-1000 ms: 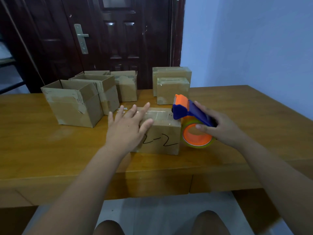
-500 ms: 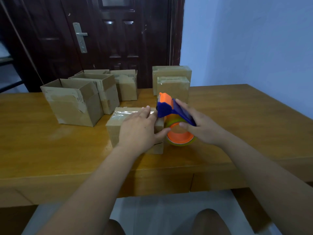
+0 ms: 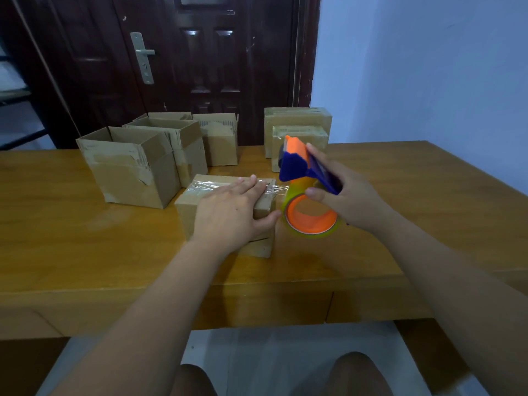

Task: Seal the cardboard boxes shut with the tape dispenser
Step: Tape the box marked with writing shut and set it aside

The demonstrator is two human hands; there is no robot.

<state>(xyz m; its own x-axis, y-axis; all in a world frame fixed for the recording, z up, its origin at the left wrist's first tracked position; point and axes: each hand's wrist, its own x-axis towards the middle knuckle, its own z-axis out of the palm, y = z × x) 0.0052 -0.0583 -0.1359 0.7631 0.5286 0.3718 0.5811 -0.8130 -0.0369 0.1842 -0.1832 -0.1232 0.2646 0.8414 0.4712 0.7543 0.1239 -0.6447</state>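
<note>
You get soft, dimmish light on the table [image 3: 71,238]; behind it the door [image 3: 214,67] goes murky (straight edges bow outward).

The centre cardboard box [image 3: 187,218] is matt brown board, and its top is crossed by glossy, wrinkled clear tape [image 3: 208,186]. The tape dispenser [image 3: 294,167] is smooth orange and blue plastic. The wooden table [image 3: 71,238] has a soft varnished sheen. At upper left, the dark door [image 3: 217,81] looks glossy and its handle plate [image 3: 140,61] is dull metal.
</note>
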